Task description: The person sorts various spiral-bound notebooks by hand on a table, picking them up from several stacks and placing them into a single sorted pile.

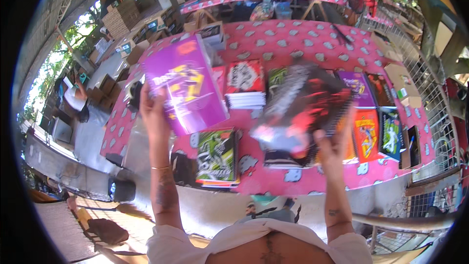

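1. Purple notebook: over the table's left side, gripped by the left hand.
2. Dark notebook: motion-blurred above the table, right of centre, gripped by the right hand.
3. Green-topped stack: near edge, left of centre.
4. Box: near right corner.

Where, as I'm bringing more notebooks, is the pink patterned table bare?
The pink patterned cloth is bare beyond the red-covered notebook stack; a narrower patch separates the green-black spiral notebooks from the near dark stack. Colourful spiral notebooks crowd the right.
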`<state>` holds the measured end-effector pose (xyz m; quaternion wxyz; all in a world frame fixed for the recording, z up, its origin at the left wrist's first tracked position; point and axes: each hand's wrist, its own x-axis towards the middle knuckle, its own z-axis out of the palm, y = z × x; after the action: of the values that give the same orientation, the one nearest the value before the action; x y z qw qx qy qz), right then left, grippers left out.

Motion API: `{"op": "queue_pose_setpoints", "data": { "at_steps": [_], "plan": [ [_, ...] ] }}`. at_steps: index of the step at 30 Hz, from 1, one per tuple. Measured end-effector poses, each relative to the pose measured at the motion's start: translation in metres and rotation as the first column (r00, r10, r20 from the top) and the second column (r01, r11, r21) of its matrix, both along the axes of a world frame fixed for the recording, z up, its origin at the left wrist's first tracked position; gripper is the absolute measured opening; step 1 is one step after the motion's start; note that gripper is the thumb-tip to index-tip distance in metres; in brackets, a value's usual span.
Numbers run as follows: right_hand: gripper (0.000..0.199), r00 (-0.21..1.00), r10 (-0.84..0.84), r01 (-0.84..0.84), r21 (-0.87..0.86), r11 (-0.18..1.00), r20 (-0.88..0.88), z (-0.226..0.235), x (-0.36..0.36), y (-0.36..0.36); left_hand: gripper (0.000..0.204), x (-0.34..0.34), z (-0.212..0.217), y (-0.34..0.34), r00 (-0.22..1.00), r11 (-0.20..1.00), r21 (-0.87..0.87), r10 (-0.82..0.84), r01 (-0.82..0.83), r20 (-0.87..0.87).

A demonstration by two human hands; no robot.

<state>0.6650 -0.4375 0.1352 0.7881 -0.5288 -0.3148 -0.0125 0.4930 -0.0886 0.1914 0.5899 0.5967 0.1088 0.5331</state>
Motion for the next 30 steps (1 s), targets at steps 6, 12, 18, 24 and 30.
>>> {"op": "queue_pose_setpoints", "data": {
  "at_steps": [6,12,18,24,30],
  "plan": [
    [0.082,0.955,0.259,-0.296,-0.41,0.863,-0.143,-0.126,-0.113,0.139,0.051,-0.114,-0.091,0.052,0.977,0.932,-0.349,-0.158,0.1,-0.142],
    [0.056,0.972,0.039,0.086,-0.507,0.858,0.231,-0.147,-0.123,0.126,0.06,-0.087,-0.232,-0.011,0.41,0.676,0.735,0.684,-0.047,-0.604],
    [0.04,0.869,-0.321,0.462,-0.387,0.798,0.376,-0.06,0.017,-0.064,0.048,0.08,-0.091,-0.201,0.867,0.805,0.568,0.152,0.17,-0.475],
    [0.04,0.595,-0.653,0.701,-0.7,0.136,0.468,-0.082,0.211,-0.285,0.052,0.233,-0.123,-0.45,0.96,0.214,0.936,-0.033,0.279,-0.278],
    [0.089,0.806,-0.326,0.429,-0.867,-0.252,0.493,-0.093,0.224,-0.274,0.035,0.254,-0.082,-0.4,0.7,0.231,0.662,-0.27,0.713,-0.661]
  ]
}}
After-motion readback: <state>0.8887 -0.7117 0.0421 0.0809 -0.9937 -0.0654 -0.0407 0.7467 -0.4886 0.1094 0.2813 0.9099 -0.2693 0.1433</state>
